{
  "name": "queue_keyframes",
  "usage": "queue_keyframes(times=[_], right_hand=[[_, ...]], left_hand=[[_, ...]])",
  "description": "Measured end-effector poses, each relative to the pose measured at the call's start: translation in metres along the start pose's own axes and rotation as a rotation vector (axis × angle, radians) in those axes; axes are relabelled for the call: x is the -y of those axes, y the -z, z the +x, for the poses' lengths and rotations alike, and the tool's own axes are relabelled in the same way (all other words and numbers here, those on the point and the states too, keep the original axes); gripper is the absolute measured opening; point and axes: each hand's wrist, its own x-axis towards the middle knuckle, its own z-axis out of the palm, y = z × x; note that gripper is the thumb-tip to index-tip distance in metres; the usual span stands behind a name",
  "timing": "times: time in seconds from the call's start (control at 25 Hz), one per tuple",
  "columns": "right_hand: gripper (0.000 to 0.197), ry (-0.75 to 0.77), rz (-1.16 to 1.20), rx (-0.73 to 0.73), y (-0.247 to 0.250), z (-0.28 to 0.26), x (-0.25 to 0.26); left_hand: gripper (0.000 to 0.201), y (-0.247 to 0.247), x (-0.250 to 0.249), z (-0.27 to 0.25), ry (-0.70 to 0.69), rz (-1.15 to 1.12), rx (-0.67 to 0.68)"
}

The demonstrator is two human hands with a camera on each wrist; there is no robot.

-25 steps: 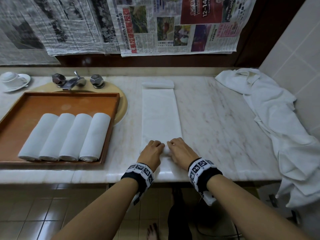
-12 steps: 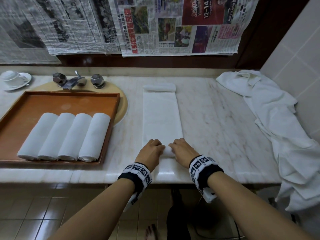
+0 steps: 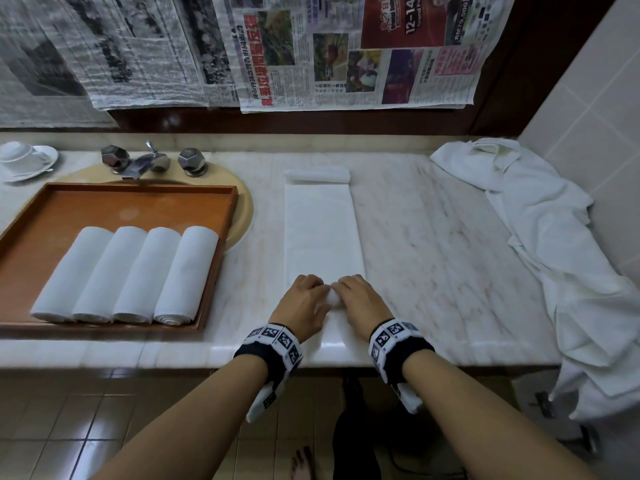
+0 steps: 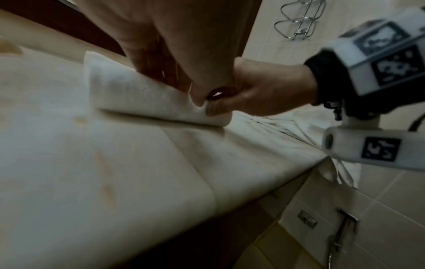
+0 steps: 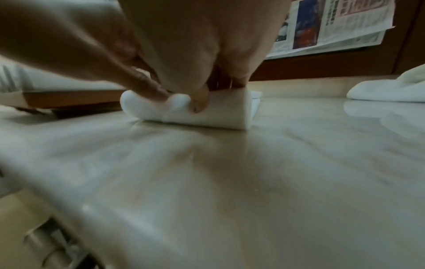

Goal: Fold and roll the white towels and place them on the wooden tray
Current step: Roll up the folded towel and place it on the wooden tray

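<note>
A long folded white towel [image 3: 322, 230] lies as a strip on the marble counter [image 3: 433, 254], running away from me. Its near end is wound into a small roll [image 3: 333, 298]. My left hand [image 3: 306, 301] and right hand [image 3: 358, 299] sit side by side on the roll, fingers curled over it. The left wrist view shows the roll [image 4: 138, 98] under my left hand [image 4: 165, 54], with the right hand's thumb tucked into its end. In the right wrist view my right hand [image 5: 195, 63] pinches the roll [image 5: 207, 114]. The wooden tray [image 3: 138, 202] at the left holds several rolled towels [image 3: 131, 271].
A heap of loose white towels [image 3: 554, 244] fills the counter's right end and hangs over its edge. Behind the tray are a tap [image 3: 145, 161] and a cup on a saucer [image 3: 24, 161]. Newspapers [image 3: 242, 50] cover the back wall. The towel strip's far end is folded up [image 3: 317, 175].
Both hands have moved a little away from the counter's front edge, winding more of the strip into the roll. The strip ahead of them is shorter.
</note>
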Motion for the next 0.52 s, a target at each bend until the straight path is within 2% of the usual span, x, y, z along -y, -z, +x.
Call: queue_keyframes(times=[0.12, 0.24, 0.32, 0.44, 0.52], right_hand=[[0.047, -0.016, 0.056, 0.098, 0.005, 0.004, -0.007], [0.048, -0.012, 0.061, 0.148, 0.003, 0.000, -0.006], [0.047, -0.019, 0.036, 0.046, -0.002, -0.004, -0.001], [0.035, 0.007, -0.114, -0.257, -0.013, -0.013, 0.009], [0.038, 0.034, -0.169, -0.318, -0.024, -0.020, 0.013]], left_hand=[[0.027, -0.006, 0.004, -0.011, -0.041, -0.071, -0.089], [0.035, -0.012, 0.008, -0.015, -0.054, -0.082, -0.061], [0.033, -0.012, 0.011, -0.011, -0.021, -0.067, -0.009], [0.028, -0.007, 0.018, 0.007, 0.012, -0.024, 0.110], [0.031, -0.005, 0.018, 0.017, 0.034, -0.019, 0.182]])
